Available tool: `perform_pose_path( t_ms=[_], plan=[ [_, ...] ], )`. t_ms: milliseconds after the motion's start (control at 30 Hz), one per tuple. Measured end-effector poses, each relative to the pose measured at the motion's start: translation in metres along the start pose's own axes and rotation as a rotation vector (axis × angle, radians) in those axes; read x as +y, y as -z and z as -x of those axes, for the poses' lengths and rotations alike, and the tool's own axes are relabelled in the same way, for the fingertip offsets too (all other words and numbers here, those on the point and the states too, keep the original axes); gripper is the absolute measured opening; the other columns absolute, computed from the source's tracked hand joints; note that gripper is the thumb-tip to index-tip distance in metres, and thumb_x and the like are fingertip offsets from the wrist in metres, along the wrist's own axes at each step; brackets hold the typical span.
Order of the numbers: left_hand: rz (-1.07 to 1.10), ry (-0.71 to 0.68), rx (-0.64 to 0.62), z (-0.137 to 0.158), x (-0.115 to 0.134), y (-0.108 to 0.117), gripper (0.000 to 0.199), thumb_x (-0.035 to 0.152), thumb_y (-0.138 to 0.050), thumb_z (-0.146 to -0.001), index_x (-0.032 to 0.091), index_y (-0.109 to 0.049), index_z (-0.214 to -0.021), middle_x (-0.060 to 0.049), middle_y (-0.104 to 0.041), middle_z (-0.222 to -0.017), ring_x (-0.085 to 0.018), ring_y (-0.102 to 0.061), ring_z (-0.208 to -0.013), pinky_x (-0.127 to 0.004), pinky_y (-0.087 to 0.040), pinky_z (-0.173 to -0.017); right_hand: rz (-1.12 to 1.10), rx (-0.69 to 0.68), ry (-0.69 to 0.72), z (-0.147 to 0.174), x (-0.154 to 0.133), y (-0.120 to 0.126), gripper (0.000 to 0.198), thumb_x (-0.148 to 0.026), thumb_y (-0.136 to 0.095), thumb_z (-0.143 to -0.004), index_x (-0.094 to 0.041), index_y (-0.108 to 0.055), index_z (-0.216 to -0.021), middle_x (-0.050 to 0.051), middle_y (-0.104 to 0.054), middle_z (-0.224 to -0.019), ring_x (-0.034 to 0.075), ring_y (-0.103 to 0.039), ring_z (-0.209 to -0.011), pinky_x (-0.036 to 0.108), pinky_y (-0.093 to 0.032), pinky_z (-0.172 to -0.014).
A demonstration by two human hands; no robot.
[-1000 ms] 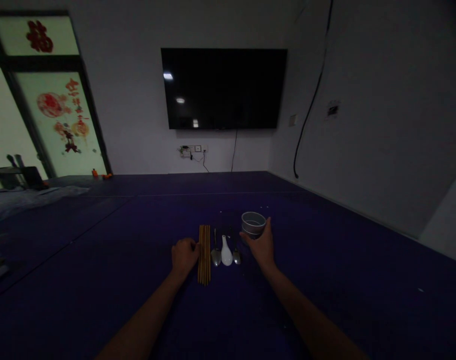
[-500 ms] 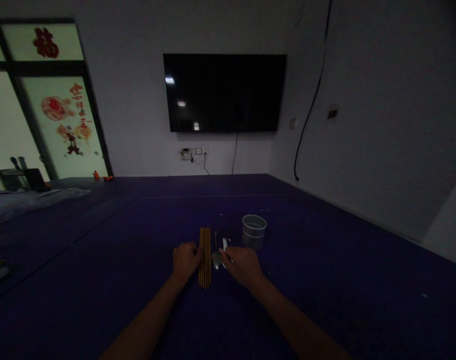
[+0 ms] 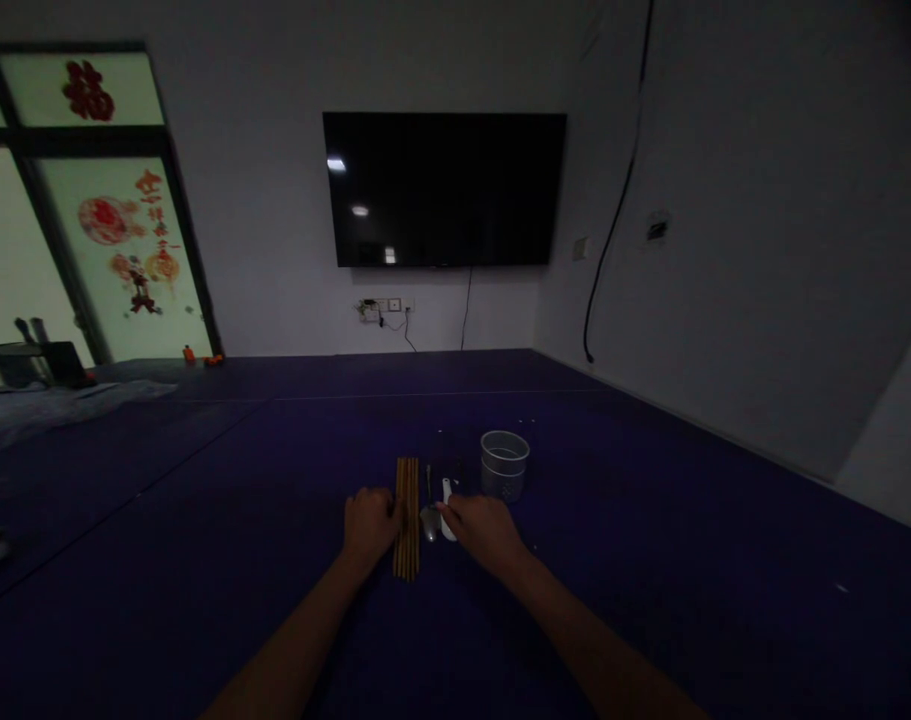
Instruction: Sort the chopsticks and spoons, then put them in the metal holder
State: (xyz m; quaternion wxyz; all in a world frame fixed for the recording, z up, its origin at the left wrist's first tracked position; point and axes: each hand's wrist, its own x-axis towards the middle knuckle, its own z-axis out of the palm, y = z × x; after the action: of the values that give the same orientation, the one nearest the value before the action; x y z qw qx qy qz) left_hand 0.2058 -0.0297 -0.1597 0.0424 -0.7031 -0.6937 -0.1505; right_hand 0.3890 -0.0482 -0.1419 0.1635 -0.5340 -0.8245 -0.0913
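Observation:
A row of brown wooden chopsticks (image 3: 407,540) lies lengthwise on the dark blue floor covering. At its left edge rests my left hand (image 3: 368,522), fingers curled and thumb against the sticks. Just right of the chopsticks lies a metal spoon (image 3: 429,525), its bowl toward me. A white spoon (image 3: 447,530) lies beside that, handle pointing away. My right hand (image 3: 485,528) is closed with its thumb and finger over the white spoon, partly hiding it. Behind this hand stands an open grey metal container (image 3: 504,475) with small holes low in its side.
A large black television (image 3: 444,190) hangs on the far wall, with sockets and cables below. A black cable (image 3: 612,220) runs down the right wall. On the left are a glass door (image 3: 121,250) with red decorations and crumpled clear plastic (image 3: 72,400).
The view has shifted very slightly. The right hand stays at the white spoon and more of the spoon's bowl shows now. The left hand remains against the chopsticks.

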Motion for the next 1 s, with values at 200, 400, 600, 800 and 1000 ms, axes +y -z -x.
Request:
perform_pose_path(
  t_ms=[200, 400, 600, 800, 1000],
  plan=[
    [0.023, 0.015, -0.022, -0.0013, -0.001, -0.0009, 0.033, 0.038, -0.039, -0.085, 0.018, -0.065, -0.08, -0.009, -0.067, -0.087, -0.022, -0.059, -0.089, -0.031, -0.036, -0.075, 0.011, -0.005, 0.012, -0.0002, 0.0011, -0.0003, 0.039, -0.039, -0.035, -0.095, -0.019, -0.065, -0.08, 0.008, -0.071, -0.075, 0.02, -0.068, -0.07, 0.024, -0.04, -0.056],
    [0.037, 0.024, -0.026, -0.0014, -0.0018, -0.0015, 0.032, 0.038, -0.04, -0.085, 0.018, -0.064, -0.079, -0.008, -0.068, -0.087, -0.02, -0.059, -0.089, -0.029, -0.036, -0.074, -0.01, -0.008, -0.001, -0.0001, 0.0011, -0.0004, 0.04, -0.039, -0.034, -0.095, -0.018, -0.065, -0.08, 0.009, -0.071, -0.076, 0.02, -0.068, -0.07, 0.025, -0.04, -0.056],
    [0.035, 0.043, -0.041, -0.0019, -0.0001, 0.0002, 0.032, 0.038, -0.041, -0.084, 0.019, -0.065, -0.079, -0.007, -0.068, -0.087, -0.02, -0.059, -0.089, -0.029, -0.036, -0.073, 0.002, -0.008, 0.008, 0.0005, 0.0017, -0.0003, 0.039, -0.039, -0.036, -0.095, -0.018, -0.065, -0.079, 0.009, -0.071, -0.076, 0.02, -0.068, -0.071, 0.024, -0.039, -0.056],
    [0.046, 0.051, -0.042, -0.0015, 0.0008, 0.0016, 0.033, 0.04, -0.041, -0.084, 0.02, -0.065, -0.078, -0.007, -0.069, -0.084, -0.02, -0.06, -0.088, -0.031, -0.036, -0.075, -0.011, -0.002, -0.003, 0.0003, 0.0022, -0.0005, 0.038, -0.038, -0.037, -0.094, -0.018, -0.065, -0.079, 0.008, -0.071, -0.076, 0.019, -0.068, -0.071, 0.024, -0.039, -0.056],
    [0.074, 0.061, -0.039, -0.0027, -0.0017, -0.0022, 0.033, 0.041, -0.042, -0.082, 0.02, -0.065, -0.077, -0.006, -0.069, -0.084, -0.02, -0.061, -0.086, -0.031, -0.036, -0.075, 0.013, -0.032, -0.009, -0.0003, 0.0018, 0.0002, 0.039, -0.04, -0.035, -0.095, -0.02, -0.066, -0.081, 0.007, -0.071, -0.077, 0.019, -0.068, -0.071, 0.023, -0.04, -0.056]
  ],
)
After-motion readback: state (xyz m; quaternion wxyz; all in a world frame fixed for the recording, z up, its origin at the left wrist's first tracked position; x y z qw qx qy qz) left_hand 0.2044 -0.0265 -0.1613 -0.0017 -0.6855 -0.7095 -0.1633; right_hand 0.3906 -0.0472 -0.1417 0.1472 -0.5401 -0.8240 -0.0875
